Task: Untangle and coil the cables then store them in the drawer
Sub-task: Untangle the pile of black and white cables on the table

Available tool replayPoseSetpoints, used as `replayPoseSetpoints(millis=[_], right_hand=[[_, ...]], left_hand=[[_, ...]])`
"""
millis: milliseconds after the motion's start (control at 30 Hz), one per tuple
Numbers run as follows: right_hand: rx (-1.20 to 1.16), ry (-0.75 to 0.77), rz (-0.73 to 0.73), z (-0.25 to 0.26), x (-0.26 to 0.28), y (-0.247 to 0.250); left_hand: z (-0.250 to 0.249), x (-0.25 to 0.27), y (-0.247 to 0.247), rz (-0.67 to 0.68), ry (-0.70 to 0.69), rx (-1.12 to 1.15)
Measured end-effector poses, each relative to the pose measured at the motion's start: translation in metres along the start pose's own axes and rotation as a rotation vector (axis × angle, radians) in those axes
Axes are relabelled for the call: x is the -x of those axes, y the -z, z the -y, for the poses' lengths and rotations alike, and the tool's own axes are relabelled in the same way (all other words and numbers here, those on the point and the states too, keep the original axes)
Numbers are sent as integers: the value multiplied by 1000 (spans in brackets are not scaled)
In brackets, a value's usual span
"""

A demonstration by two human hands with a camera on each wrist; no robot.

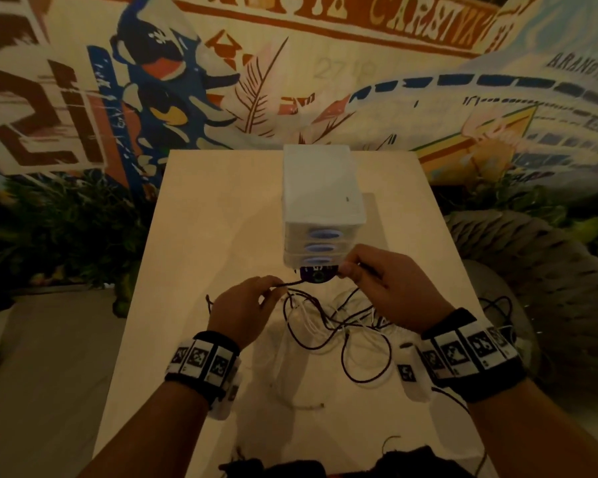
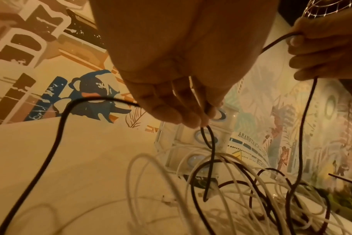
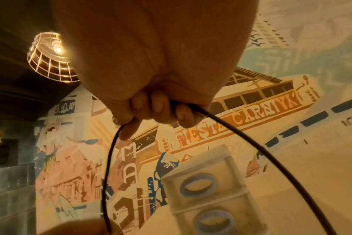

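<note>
A tangle of black and white cables lies on the pale table in front of a white drawer unit with three blue oval handles, all drawers closed. My left hand pinches a black cable above the heap. My right hand is raised near the lowest drawer, its fingers curled round the same black cable, which arcs down on both sides. White cables loop beneath the left hand.
A small dark round device sits at the foot of the drawer unit. The table stands against a painted mural wall. A wicker chair is at the right, a cage lamp overhead. Dark cloth lies at the near edge.
</note>
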State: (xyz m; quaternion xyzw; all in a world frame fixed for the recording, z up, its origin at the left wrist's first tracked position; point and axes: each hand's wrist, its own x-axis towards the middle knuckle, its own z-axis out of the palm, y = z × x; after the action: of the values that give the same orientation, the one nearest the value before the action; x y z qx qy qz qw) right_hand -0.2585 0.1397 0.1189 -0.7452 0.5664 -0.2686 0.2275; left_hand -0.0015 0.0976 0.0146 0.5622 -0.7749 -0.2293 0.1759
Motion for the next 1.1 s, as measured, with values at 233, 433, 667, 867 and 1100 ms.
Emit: replayPoseSetpoints(millis=[233,433,667,867,1100], right_hand=[[78,-260,84,-50,30,-7],[-35,-139,12,-7,12,-14],[-18,85,6,25,-10,-19],[-23,127,-45,19,-9,1],[6,66,-44,9,6,10]], left_hand=[[-17,-3,10,-117,-133,244],[-39,-6,12,-74,-283,118],[-32,-4,-2,69,-261,190],[-16,-5,-15,88,-134,291],[-15,-6,-10,-60,-163,84]])
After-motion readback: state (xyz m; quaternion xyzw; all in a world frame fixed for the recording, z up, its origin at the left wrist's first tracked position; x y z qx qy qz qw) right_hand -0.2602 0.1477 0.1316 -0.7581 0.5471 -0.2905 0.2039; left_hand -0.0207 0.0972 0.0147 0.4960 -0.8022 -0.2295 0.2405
